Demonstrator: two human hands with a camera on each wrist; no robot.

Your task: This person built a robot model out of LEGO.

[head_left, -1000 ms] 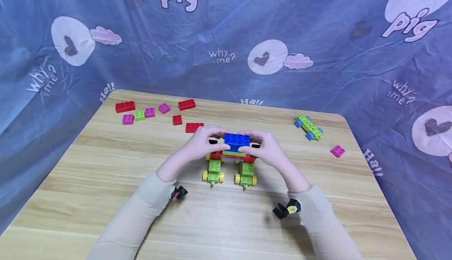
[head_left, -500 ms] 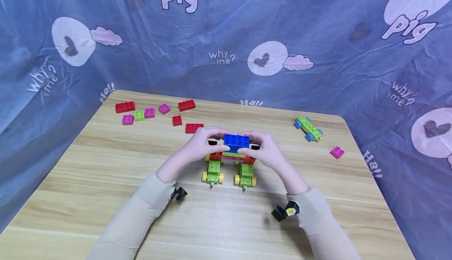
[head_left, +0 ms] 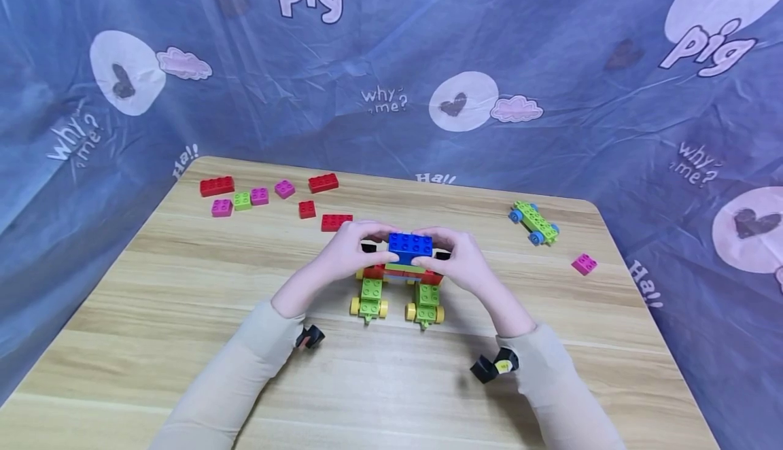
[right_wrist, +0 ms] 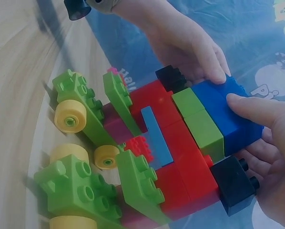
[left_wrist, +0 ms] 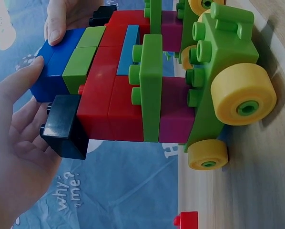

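Note:
A blue building brick tops a toy vehicle built from bricks. My left hand grips its left end, thumb on the near side and fingers behind. At the right end my right hand holds it the same way. Below it, in the left wrist view, are a lime green layer, a red body and a black brick at the side. Lower still sit upright lime plates, purple bricks and green wheeled bases with yellow wheels. The hands cover parts of the top.
Several loose red, pink and lime bricks lie at the back left, among them a red brick near the left hand. A green car base with blue wheels and a pink brick are on the right of the wooden table.

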